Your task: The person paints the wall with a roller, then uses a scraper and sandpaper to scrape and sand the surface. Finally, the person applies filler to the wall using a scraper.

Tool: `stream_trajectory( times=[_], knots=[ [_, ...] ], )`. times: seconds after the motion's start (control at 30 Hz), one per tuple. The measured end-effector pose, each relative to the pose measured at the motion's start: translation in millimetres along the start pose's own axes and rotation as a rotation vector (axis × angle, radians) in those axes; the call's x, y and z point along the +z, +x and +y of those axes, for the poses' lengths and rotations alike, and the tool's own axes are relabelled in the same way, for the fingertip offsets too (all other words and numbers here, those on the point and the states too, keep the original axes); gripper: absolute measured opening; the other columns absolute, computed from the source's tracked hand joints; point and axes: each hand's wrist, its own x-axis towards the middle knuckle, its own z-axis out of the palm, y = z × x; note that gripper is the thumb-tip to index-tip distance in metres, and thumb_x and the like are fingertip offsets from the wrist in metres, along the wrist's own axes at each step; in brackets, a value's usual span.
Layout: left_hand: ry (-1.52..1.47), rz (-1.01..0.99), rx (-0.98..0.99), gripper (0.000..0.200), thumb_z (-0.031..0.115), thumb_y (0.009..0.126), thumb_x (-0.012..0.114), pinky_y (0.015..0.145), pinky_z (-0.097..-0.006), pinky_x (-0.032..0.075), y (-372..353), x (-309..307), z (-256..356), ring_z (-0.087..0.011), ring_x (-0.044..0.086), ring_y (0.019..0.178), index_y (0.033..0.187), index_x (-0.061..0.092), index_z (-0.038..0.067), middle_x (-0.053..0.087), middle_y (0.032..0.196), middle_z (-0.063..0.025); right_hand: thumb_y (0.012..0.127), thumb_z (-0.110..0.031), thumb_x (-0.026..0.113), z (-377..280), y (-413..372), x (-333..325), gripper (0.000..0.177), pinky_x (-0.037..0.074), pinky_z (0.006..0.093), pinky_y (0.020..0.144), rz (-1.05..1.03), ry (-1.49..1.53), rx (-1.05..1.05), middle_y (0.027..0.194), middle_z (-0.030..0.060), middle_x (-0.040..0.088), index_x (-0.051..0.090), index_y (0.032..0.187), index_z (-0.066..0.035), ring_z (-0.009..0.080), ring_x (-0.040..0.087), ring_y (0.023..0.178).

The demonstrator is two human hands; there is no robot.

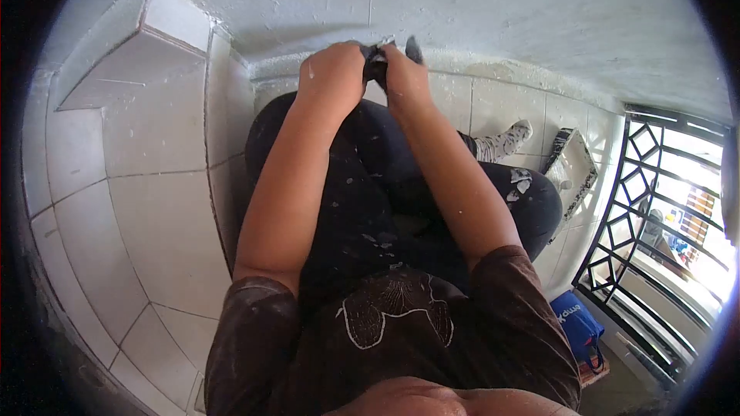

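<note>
Close together near the foot of the pale wall [478, 8], my two hands meet over a dark, crumpled cloth-like thing [375, 66] marked with white. My left hand [333, 75] is closed on its left side, with the fingers mostly hidden. Around the right side of the same dark thing my right hand [407, 77] is closed, and a dark piece sticks up beyond it. What exactly the dark thing is cannot be made out. Both hands are above my bent, dark-trousered legs [354, 185], which have white spots.
White tiled steps [154, 127] rise at the left. To the right, a stained pale tray-like container [572, 173] lies on the tiled floor near my spotted sock [505, 142]. A black metal grille [628, 200] and a blue bag [578, 327] are farther right.
</note>
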Motion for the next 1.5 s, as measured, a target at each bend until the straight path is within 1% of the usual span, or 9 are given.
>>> stream_trajectory(
  times=[0.07, 0.2, 0.43, 0.53, 0.63, 0.93, 1.1, 1.3, 1.5],
  knots=[
    [0.006, -0.014, -0.033, 0.023, 0.015, 0.079, 0.070, 0.082, -0.0438, 0.053, 2.2, -1.6, -6.8, -0.0376, 0.065, 0.096, 0.097, 0.067, 0.001, 0.068, 0.097, -0.0208, 0.087, -0.023, 0.064, 6.6, -0.7, 6.0, 0.037, 0.045, 0.0336, 0.072, -0.026, 0.075, 0.194, 0.094, 0.0080, 0.060, 0.058, 0.113, 0.002, 0.0168, 0.054, 0.082],
    [-0.056, -0.025, -0.118, 0.026, 0.017, 0.080, 0.069, 0.082, -0.0433, 0.053, 17.1, -4.0, -6.8, -0.0368, 0.066, 0.096, 0.099, 0.067, -0.001, 0.068, 0.098, -0.0207, 0.088, -0.026, 0.063, 4.5, -15.5, 17.5, 0.028, 0.041, 0.0335, 0.074, 0.114, 0.029, 0.178, 0.092, 0.0078, 0.059, 0.061, 0.099, 0.000, 0.0182, 0.053, 0.087],
    [-0.099, 0.059, 0.008, 0.018, 0.010, 0.079, 0.064, 0.080, -0.0433, 0.054, 20.9, 3.5, -11.5, -0.0361, 0.066, 0.094, 0.094, 0.066, -0.001, 0.068, 0.095, -0.0197, 0.097, -0.021, 0.048, -1.1, 12.6, 17.2, 0.020, 0.039, 0.0306, 0.057, -0.024, 0.448, 0.489, 0.082, 0.0085, 0.061, 0.060, 0.102, -0.005, 0.0203, 0.055, 0.068],
    [-0.184, 0.112, 0.122, 0.024, 0.014, 0.077, 0.071, 0.083, -0.0438, 0.053, 0.9, -12.2, -38.7, -0.0372, 0.065, 0.094, 0.093, 0.066, -0.002, 0.067, 0.095, -0.0210, 0.098, -0.018, 0.045, 3.7, 23.0, 12.3, 0.019, 0.036, 0.0303, 0.054, -0.009, 0.419, 0.442, 0.077, 0.0083, 0.056, 0.058, 0.096, -0.005, 0.0183, 0.052, 0.065],
    [-0.136, 0.058, -0.053, 0.043, 0.023, 0.076, 0.077, 0.089, -0.0453, 0.050, 3.0, -30.9, -47.8, -0.0409, 0.062, 0.102, 0.107, 0.064, -0.004, 0.065, 0.105, -0.0250, 0.098, -0.015, 0.047, 8.9, 33.4, 18.0, 0.017, 0.033, 0.0286, 0.051, -0.061, 0.619, 0.418, 0.071, 0.0054, 0.050, 0.053, 0.087, -0.004, 0.0160, 0.044, 0.061],
    [-0.278, 0.105, -0.100, 0.040, 0.022, 0.078, 0.075, 0.086, -0.0460, 0.050, 16.6, -18.1, -63.3, -0.0426, 0.062, 0.100, 0.108, 0.064, -0.002, 0.065, 0.103, -0.0257, 0.099, -0.009, 0.042, 1.3, 47.8, 19.8, 0.018, 0.032, 0.0231, 0.046, -0.397, 1.109, 0.373, 0.072, 0.0067, 0.050, 0.049, 0.085, 0.000, 0.0120, 0.041, 0.059],
    [-0.386, 0.107, -0.037, 0.036, 0.017, 0.079, 0.074, 0.085, -0.0448, 0.050, 21.3, -10.3, -68.1, -0.0409, 0.063, 0.099, 0.111, 0.063, 0.002, 0.066, 0.103, -0.0239, 0.100, -0.008, 0.045, -17.4, 19.0, 45.8, 0.011, 0.046, 0.0251, 0.052, 0.074, 0.760, 0.278, 0.080, 0.0081, 0.052, 0.048, 0.093, 0.001, 0.0167, 0.051, 0.064],
    [-0.435, 0.170, 0.031, 0.042, 0.016, 0.080, 0.073, 0.086, -0.0442, 0.050, 15.8, -15.4, -66.0, -0.0399, 0.062, 0.100, 0.118, 0.060, 0.007, 0.065, 0.104, -0.0226, 0.101, -0.012, 0.044, 19.5, 37.3, 43.6, 0.015, 0.048, 0.0268, 0.054, 0.165, 0.808, 0.269, 0.081, 0.0082, 0.053, 0.048, 0.092, -0.002, 0.0159, 0.051, 0.062],
    [-0.446, 0.138, 0.004, 0.044, 0.017, 0.080, 0.073, 0.086, -0.0450, 0.049, 13.7, -19.1, -65.8, -0.0399, 0.062, 0.102, 0.120, 0.059, 0.008, 0.065, 0.105, -0.0223, 0.101, -0.012, 0.044, 13.2, 60.2, 31.7, 0.015, 0.050, 0.0245, 0.053, -0.016, 0.998, 0.327, 0.077, 0.0071, 0.053, 0.048, 0.091, -0.001, 0.0129, 0.050, 0.059]
  ],
)
